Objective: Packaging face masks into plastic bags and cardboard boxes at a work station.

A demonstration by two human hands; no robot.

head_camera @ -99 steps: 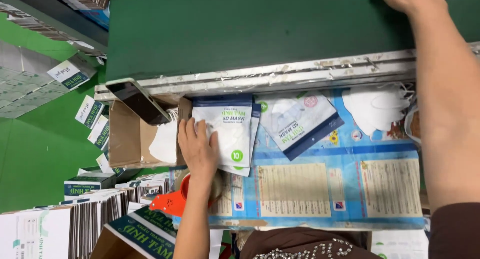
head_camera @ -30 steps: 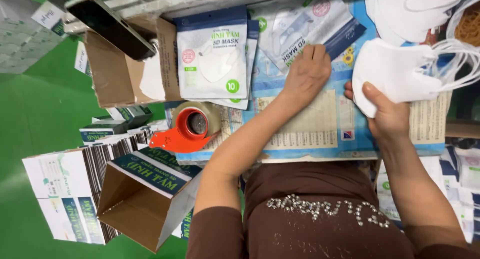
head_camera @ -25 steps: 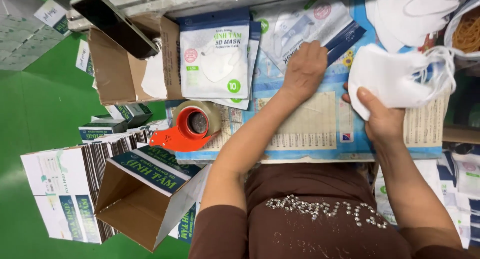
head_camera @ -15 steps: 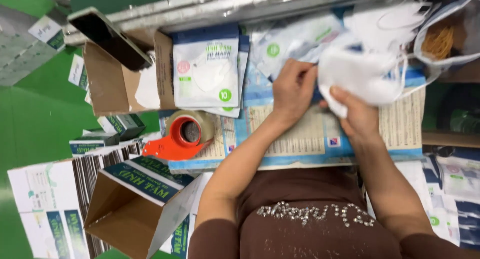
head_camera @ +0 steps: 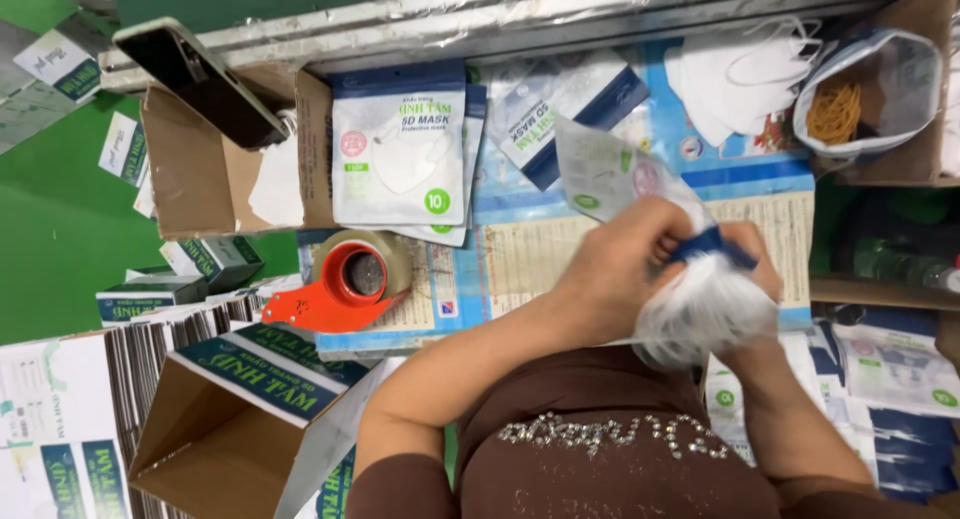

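Observation:
My left hand [head_camera: 612,277] and my right hand [head_camera: 752,269] meet over the middle of the table. Between them they grip a clear plastic pouch [head_camera: 610,174] with a blue zip strip, and a bunch of white face masks [head_camera: 705,314] bulges at its lower end. My right hand is largely hidden behind the masks. Under the hands lies a printed blue paper sheet [head_camera: 520,259]. A pile of printed mask pouches [head_camera: 400,149] lies to the left, a second pile [head_camera: 575,94] just beyond the hands.
Loose white masks [head_camera: 740,79] and a bag of rubber bands [head_camera: 862,104] sit at the far right. An orange tape dispenser [head_camera: 340,284], a cardboard box [head_camera: 195,174] with a phone [head_camera: 200,79] on it, and an open carton [head_camera: 225,419] stand at the left.
My right hand carried the white masks from the right to the middle. My left hand lifted a pouch off the table. Both hands now hold pouch and masks together.

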